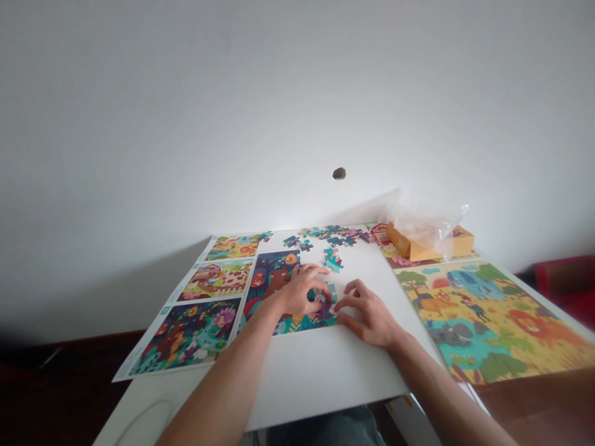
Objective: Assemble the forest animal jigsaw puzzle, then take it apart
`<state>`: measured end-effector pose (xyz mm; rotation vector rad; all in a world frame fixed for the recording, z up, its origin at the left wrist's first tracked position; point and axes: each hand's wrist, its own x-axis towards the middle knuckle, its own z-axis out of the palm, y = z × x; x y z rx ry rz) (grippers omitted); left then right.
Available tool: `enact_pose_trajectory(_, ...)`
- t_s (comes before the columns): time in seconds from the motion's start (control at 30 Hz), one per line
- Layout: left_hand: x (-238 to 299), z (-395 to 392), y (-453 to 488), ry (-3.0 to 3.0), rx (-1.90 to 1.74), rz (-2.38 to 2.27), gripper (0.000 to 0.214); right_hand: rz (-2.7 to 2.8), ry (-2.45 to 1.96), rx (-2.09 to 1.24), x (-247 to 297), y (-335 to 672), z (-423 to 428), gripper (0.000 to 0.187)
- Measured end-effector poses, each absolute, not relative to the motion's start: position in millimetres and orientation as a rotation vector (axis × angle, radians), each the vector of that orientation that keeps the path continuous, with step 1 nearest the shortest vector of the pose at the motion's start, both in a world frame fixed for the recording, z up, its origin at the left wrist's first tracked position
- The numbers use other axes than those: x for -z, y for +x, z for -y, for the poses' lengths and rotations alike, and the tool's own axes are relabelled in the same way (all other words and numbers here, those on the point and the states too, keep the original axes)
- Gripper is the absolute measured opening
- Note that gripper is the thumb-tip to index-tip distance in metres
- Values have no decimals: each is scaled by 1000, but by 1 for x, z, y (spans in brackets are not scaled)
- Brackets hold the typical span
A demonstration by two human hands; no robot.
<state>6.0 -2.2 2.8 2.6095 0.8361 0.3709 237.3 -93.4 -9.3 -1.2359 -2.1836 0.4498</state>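
Arches bare left hand (296, 293), open-fingered, over dark, multicoloured cardboard jigsaw (275, 282); curls right hand (372, 314) at its edge, cannot tell if gripping.

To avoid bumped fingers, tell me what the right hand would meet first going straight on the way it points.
Most likely the right edge of the partly built puzzle; the right hand is touching it or very near, depth leaves that unclear. The left hand lies just beyond, over the puzzle.

This seems a home (jigsaw puzzles (274, 285), white table (325, 368)).
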Motion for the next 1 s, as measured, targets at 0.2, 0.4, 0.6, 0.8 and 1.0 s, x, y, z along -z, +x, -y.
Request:
enact_pose_trajectory(0.2, -1, 2, 6, 2610, -375, -838, 25, 2189, -1264, -441, 10, 237, 94, 17)
enact_pose_trajectory(0.4, 1, -3, 3, 2645, -469, -886, 26, 2189, -1263, -450, 11, 237, 94, 19)
enact_pose_trajectory(0.6, 10, -16, -5, 2395, -603, -1908, 48, 2182, -1263, -462, 10, 237, 94, 21)
enact_pose_trajectory(0.8, 11, -16, -6, 2367, -357, -2021, 48, 2187, -1271, -445, 10, 237, 95, 20)
enact_pose_trajectory(1.0, 6, -15, -5, 2344, -308, -2006, 49, 2186, -1271, -443, 10, 237, 94, 18)
